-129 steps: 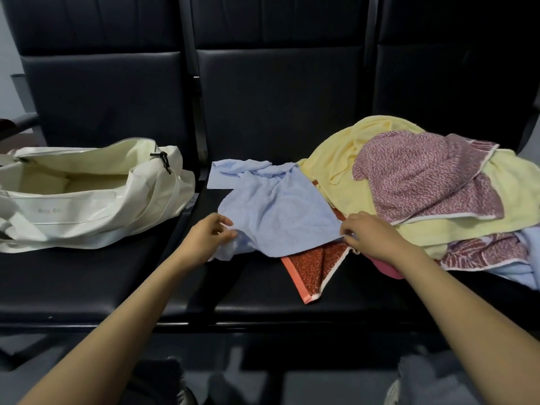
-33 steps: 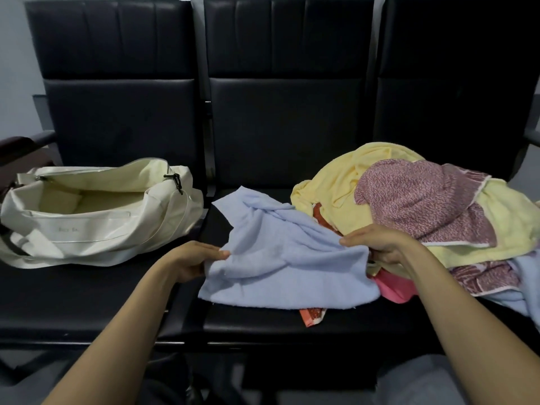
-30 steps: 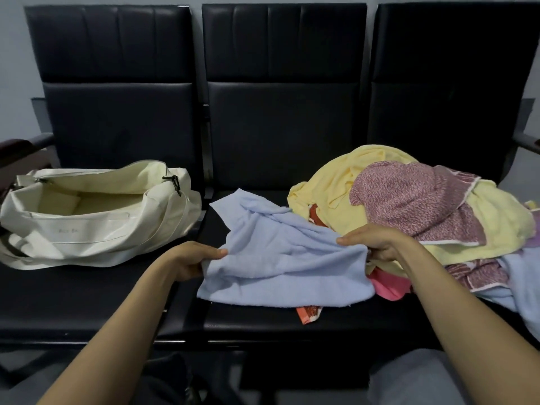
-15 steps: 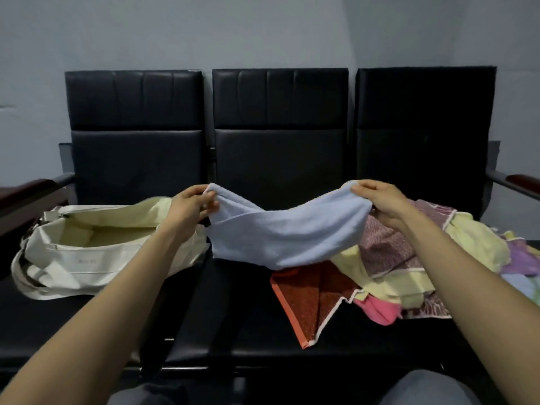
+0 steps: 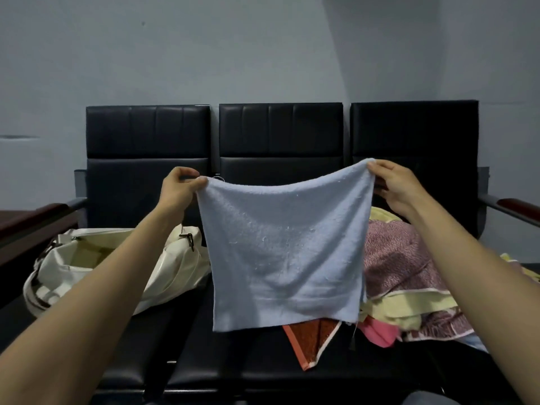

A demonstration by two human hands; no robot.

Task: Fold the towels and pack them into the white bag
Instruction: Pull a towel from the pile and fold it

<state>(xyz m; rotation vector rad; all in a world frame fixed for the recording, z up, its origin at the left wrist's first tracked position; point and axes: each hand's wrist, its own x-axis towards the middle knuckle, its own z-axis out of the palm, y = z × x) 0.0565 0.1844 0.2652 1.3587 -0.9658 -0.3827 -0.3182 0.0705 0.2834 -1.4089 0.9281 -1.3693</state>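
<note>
A light blue towel (image 5: 285, 252) hangs spread out in the air above the middle seat. My left hand (image 5: 179, 187) pinches its upper left corner and my right hand (image 5: 391, 182) pinches its upper right corner. The white bag (image 5: 96, 267) lies unzipped and open on the left seat, below my left forearm. A heap of towels (image 5: 409, 276) covers the right seat: a maroon patterned one on top, yellow under it, pink at the front. An orange-red towel (image 5: 312, 337) pokes out below the blue towel's bottom edge.
Three joined black padded seats (image 5: 280, 133) stand against a grey wall. Wooden armrests stick out at the far left (image 5: 35, 217) and far right (image 5: 517, 206). The black seat front (image 5: 222, 372) lies under the hanging towel.
Both hands have lifted the blue towel off the seat and pulled its corners apart, so it now hangs flat. My view has tilted upward.
</note>
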